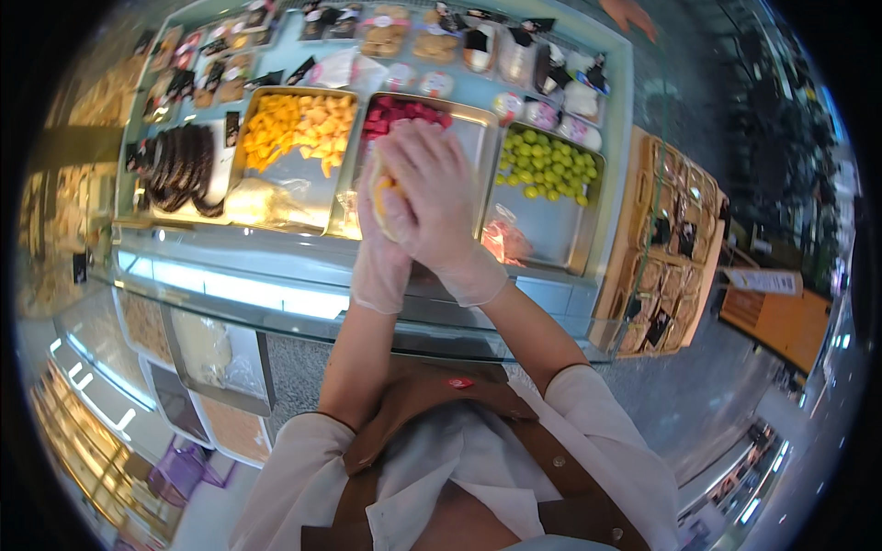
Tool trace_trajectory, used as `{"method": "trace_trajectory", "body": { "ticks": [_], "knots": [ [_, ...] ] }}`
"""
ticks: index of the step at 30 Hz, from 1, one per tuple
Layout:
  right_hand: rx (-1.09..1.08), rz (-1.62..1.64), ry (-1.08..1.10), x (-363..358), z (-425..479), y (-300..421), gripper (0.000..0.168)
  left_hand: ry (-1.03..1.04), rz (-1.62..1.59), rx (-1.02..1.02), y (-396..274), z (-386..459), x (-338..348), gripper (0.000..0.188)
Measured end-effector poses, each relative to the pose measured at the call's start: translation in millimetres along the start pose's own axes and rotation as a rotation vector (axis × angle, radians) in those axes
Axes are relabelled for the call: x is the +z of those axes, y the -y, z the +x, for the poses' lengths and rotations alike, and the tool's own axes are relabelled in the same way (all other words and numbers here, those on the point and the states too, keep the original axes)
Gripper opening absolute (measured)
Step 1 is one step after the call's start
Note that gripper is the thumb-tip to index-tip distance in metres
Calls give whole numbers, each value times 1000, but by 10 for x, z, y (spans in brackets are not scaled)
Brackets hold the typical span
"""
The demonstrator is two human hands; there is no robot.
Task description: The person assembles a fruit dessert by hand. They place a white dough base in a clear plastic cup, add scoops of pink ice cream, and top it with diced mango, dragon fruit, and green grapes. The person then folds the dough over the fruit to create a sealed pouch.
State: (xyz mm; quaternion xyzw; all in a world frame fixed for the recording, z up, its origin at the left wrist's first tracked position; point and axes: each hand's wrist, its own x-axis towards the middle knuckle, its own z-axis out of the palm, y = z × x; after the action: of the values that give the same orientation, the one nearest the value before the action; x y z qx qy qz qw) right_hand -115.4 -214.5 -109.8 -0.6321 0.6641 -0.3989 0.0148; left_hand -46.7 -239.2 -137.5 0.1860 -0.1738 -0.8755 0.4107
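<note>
My hands, in thin see-through gloves, are pressed together above a metal tray [486, 127] in a display case. Between them is a soft pale bun or wrap [380, 200] with a yellow filling showing at its edge. My left hand [380, 265] supports it from the left and below, and is partly hidden. Across its right side lies my right hand [441, 189], fingers extended together. Dark pink fruit cubes [396, 113] fill the far end of the tray behind my fingertips. To the left, another tray holds orange-yellow fruit cubes [296, 131]. Green grapes [544, 162] lie in the right tray.
A glass edge [441, 337] runs beneath my forearms. Packaged pastries [386, 31] line the back of the case. Dark ridged pastries [180, 165] sit at left, boxed goods [661, 275] at right. Another person's hand [628, 15] shows at the top. Trays [220, 351] stand lower left.
</note>
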Motion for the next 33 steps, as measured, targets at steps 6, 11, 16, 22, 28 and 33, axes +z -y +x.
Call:
{"method": "trace_trajectory", "body": {
  "ticks": [6,11,16,22,28,33],
  "knots": [
    [90,-160,125,25,-97,-53,64,-139,60,-13,-20,-56,-114,51],
    [229,58,-4,-67,-155,-112,58,-103,-189,-108,113,51,-262,40],
    [961,790,-542,-361,-481,-1255,41,-168,-591,-243,75,210,-179,29],
    [1349,109,-258,452,-1823,-2893,34,-285,-558,-333,138,214,-141,28],
    [1455,-453,126,651,-1395,-2534,55,-556,-394,-291,202,150,-158,20],
    [1472,-549,28,774,-1485,-2524,47,-497,-467,-298,188,131,-184,24]
  ]
}}
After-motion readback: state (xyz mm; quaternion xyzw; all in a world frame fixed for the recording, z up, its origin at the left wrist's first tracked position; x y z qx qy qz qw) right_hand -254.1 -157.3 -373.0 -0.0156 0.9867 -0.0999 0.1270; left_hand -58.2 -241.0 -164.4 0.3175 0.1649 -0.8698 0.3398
